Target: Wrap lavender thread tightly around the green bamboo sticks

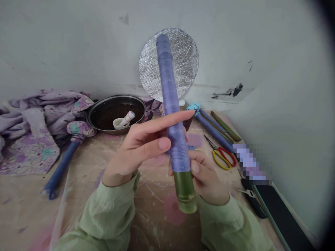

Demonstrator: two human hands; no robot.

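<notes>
A green bamboo stick (183, 184), wound with blue-purple thread (171, 89) over most of its length, is held upright and slightly tilted before me. Its bare green end points down toward me. My left hand (142, 144) grips the wrapped part, thumb against the side and index finger stretched across it; its other fingers are mostly behind the stick. Lower down, my right hand (206, 177) has its curled fingers round the stick near the edge of the winding. Part of that hand is hidden by the stick.
A dark pan (91, 120) holds a small white cup (121, 124) with a roll in it. Left lie floral cloth (31, 146) and a cloth-headed blue stick (62, 167). Right are scissors (221, 158), more sticks (226, 125) and a phone (282, 216). A silver disc (185, 59) leans against the wall.
</notes>
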